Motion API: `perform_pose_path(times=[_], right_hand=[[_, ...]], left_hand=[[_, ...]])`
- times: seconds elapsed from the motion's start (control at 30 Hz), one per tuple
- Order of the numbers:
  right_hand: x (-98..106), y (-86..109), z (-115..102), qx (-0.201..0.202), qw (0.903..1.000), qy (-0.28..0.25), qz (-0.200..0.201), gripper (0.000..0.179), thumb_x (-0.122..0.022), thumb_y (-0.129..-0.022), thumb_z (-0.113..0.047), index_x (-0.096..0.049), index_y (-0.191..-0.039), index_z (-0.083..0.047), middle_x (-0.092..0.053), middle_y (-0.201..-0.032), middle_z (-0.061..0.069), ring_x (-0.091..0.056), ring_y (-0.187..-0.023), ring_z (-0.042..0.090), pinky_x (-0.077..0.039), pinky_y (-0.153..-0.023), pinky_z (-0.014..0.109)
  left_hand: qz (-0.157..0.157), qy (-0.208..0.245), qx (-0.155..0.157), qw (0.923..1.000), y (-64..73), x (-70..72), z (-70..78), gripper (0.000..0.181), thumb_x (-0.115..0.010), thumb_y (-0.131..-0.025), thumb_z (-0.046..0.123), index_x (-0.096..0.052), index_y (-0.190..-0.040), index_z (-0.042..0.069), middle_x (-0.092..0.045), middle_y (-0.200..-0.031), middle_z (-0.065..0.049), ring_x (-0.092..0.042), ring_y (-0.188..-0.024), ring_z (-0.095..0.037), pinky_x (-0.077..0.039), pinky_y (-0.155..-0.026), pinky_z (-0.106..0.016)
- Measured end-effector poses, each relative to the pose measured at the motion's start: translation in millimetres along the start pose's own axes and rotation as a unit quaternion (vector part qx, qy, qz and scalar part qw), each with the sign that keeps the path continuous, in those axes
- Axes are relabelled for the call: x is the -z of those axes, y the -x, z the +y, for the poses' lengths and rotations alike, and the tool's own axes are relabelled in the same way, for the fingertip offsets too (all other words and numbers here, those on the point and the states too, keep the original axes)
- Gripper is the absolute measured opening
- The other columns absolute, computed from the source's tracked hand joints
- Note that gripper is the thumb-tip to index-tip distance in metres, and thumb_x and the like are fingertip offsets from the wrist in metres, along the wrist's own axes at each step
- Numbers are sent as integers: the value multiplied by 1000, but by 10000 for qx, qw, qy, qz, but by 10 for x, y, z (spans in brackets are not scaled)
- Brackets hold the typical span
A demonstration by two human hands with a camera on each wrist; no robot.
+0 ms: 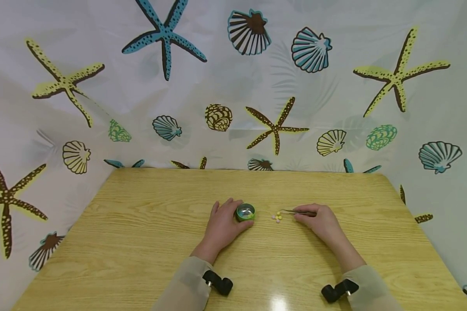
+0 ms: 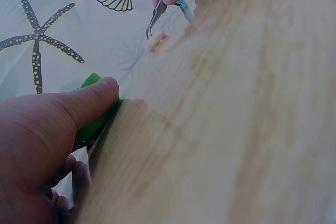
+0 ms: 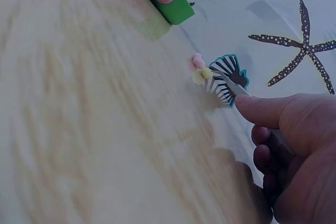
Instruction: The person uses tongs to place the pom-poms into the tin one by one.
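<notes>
My left hand (image 1: 223,225) curls round a small round green tin (image 1: 239,217), thumb at its near side. The tin stands on the table with its metallic inside facing up; a little something yellowish shows in it. My right hand (image 1: 322,224) pinches a pair of tweezers (image 1: 301,212) with thumb and fingers. Their bent tips point left, at a small cluster of pink and yellow pellets (image 1: 278,217) lying on the table between the hands. In the right wrist view the tweezers (image 3: 231,83) reach a yellow pellet (image 3: 206,72); whether they grip it I cannot tell.
The wooden table (image 1: 140,242) runs back to a white cloth (image 1: 202,86) printed with starfish and shells, which hangs behind and at both sides. A black wrist mount (image 1: 218,283) sits on the left sleeve, another mount (image 1: 339,290) on the right.
</notes>
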State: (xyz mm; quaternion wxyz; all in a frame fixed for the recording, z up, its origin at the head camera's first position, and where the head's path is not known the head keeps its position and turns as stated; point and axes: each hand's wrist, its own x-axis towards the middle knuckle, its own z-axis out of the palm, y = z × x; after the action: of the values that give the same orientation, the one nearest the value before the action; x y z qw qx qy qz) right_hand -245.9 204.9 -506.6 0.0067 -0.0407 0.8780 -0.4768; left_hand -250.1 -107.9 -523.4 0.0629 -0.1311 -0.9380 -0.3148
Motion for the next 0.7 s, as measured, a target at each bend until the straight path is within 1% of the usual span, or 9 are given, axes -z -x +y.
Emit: perform_pose_path(times=[0.17,0.3,0.53,0.7], right_hand=[[-12,1,17,6,10000,72,28,20,-82,-103,-17,-87,-121,-11,-78,-123,10,-70,-120,34,-58,-104,54],[-19,2,19,-8,9999,145,77,19,-82,-103,-18,-87,-121,-12,-78,-122,9,-70,-120,33,-58,-103,54],[-17,7,3,-96,9999,44,113,23,-82,-104,-21,-86,-124,-12,-77,-127,11,-69,-123,35,-57,-105,55],[-22,0,-11,-117,9998,55,132,22,-82,-104,-21,-86,-123,-13,-77,-129,12,-69,-125,35,-57,-105,55]], left_hand=[[17,-24,-53,10000,11,4,-1,73,-91,-94,40,-64,-151,2,-64,-153,-19,-47,-155,-40,-16,-134,-64],[-10,5,-28,10000,15,0,2,73,-90,-95,40,-64,-151,2,-64,-154,-19,-46,-156,-39,-15,-134,-62],[-3,78,-34,10000,12,2,1,72,-90,-95,40,-64,-151,3,-64,-154,-18,-46,-156,-39,-13,-135,-62],[-10,100,-40,9999,11,10,-4,73,-90,-95,40,-64,-151,3,-64,-154,-19,-46,-156,-39,-13,-135,-62]])
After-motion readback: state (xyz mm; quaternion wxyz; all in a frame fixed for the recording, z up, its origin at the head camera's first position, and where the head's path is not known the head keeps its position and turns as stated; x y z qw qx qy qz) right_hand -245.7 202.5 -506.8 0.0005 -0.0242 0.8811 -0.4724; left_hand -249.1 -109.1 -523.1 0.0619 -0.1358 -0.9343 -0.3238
